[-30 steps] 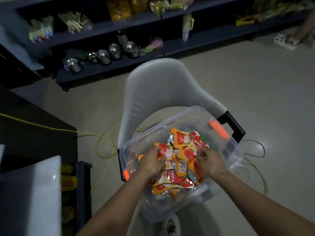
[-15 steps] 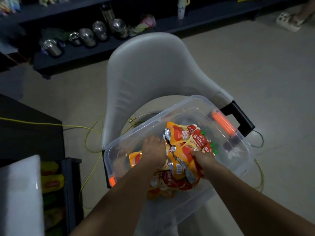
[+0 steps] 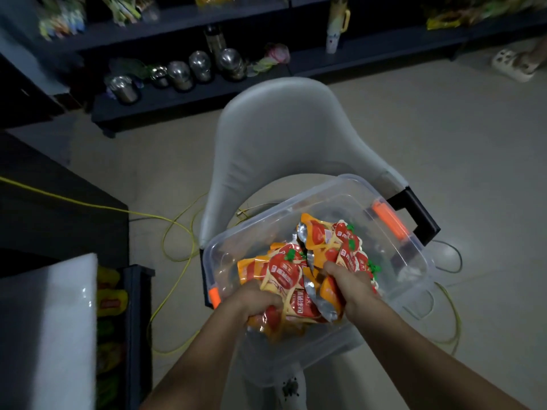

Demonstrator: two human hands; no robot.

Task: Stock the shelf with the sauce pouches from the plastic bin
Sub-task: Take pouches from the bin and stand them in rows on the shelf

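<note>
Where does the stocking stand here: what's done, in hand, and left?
Done: yellow packs already sit in the dark shelf unit at lower left; who placed them is not shown. In hand: left hand and right hand both grip a bunch of sauce pouches inside the clear bin on the grey chair. Left: carrying that bunch to the shelf, plus the pouches lying loose in the bin.

Chair: a pale grey moulded plastic chair is placed mid-floor, its back turned toward the far wall.
Cable: a thin yellow cable is laid in loops over the beige floor beside the chair.
Pots: round shiny steel pots are lined up on dark blue wall shelving.
Cup: a tall pale cup with a yellow handle is stood upright there.
Sandal: a white perforated sandal is seen far right.
Slab: a white glossy slab is seen lower left.
</note>
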